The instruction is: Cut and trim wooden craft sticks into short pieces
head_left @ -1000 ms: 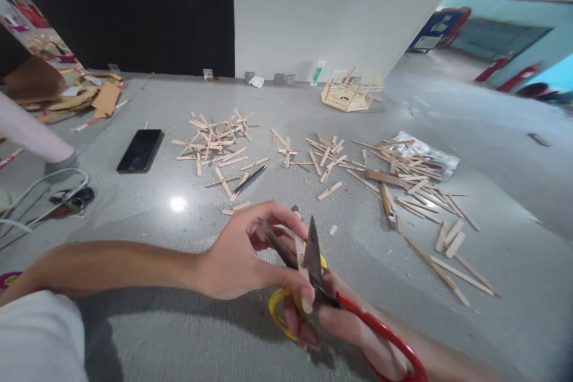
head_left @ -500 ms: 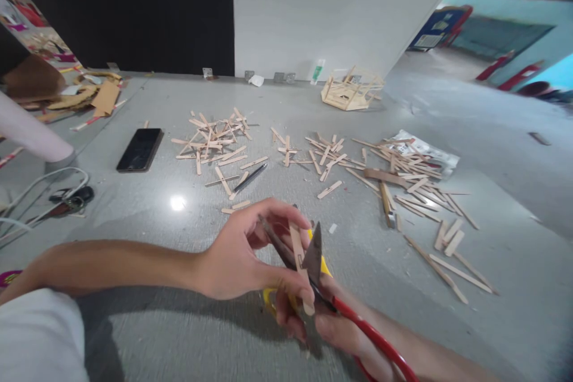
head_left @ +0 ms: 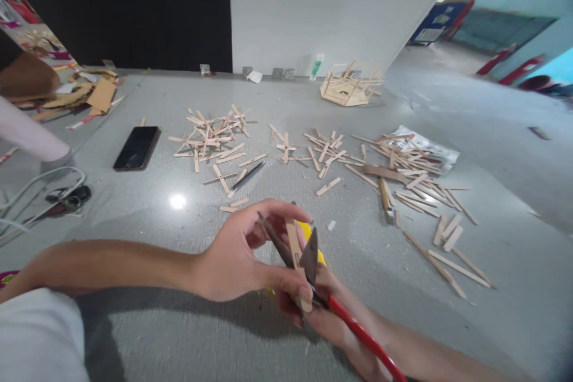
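Note:
My left hand [head_left: 242, 253] pinches a short wooden craft stick [head_left: 295, 250] between thumb and fingers, holding it upright between the blades of the scissors [head_left: 308, 253]. My right hand [head_left: 333, 319] grips those scissors by their red and yellow handles, low in the view. The dark blades are parted around the stick. Both hands hover just above the grey floor [head_left: 188, 334].
Loose craft sticks lie scattered across the floor in piles [head_left: 215, 137], [head_left: 412, 173]. A black phone [head_left: 136, 147] and a pen [head_left: 248, 176] lie to the left. A stick-built frame [head_left: 351, 86] stands by the wall. Cardboard scraps [head_left: 96, 95] and another person's sleeve [head_left: 27, 131] are at far left.
The scissors have tilted lower and the handles slid down and right; the blades have narrowed around the stick. My left hand keeps its pinch in the same place.

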A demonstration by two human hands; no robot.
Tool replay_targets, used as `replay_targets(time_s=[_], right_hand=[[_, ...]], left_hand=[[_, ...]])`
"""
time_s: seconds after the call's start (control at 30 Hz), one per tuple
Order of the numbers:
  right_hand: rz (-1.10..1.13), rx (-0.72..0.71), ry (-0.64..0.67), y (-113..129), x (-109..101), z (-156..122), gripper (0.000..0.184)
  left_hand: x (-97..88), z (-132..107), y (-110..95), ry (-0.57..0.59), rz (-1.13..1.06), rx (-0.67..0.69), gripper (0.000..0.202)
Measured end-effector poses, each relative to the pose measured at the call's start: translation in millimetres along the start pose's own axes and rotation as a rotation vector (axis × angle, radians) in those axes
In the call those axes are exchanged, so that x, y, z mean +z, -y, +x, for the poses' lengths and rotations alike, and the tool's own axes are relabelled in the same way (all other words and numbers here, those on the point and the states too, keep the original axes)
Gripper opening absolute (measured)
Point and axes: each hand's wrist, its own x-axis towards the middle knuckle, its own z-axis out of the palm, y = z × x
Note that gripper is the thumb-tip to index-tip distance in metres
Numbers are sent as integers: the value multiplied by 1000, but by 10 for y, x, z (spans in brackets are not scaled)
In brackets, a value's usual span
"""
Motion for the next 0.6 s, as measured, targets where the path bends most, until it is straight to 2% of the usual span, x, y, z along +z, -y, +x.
replay_targets(time_s=[0.07, 0.13, 0.2, 0.27, 0.3, 0.37, 0.43, 0.5, 0.6], right_hand=[[10, 17, -36, 11, 21, -11, 47], [-4, 14, -95, 29, 37, -28, 48], [-38, -1, -181, 38, 42, -37, 43], [-83, -28, -275, 39, 34, -28, 39], [-112, -44, -306, 39, 27, -16, 38], [-179, -75, -331, 48, 11, 18, 37], [-211, -74, -307, 73, -1, 54, 37], [-192, -46, -284, 109, -6, 82, 35], [-157, -13, -275, 163, -19, 94, 34]], left_hand=[[15, -4, 2, 15, -11, 21, 79], [29, -11, -22, -29, 37, 38, 90], [35, -23, -76, -136, 188, 34, 81], [33, -34, -148, -194, 377, -12, 57], [30, -38, -183, -171, 446, -56, 47], [29, -39, -239, -27, 495, -181, 32], [33, -36, -266, 114, 498, -268, 32], [39, -32, -268, 173, 514, -282, 35], [38, -34, -260, 189, 588, -236, 37]])
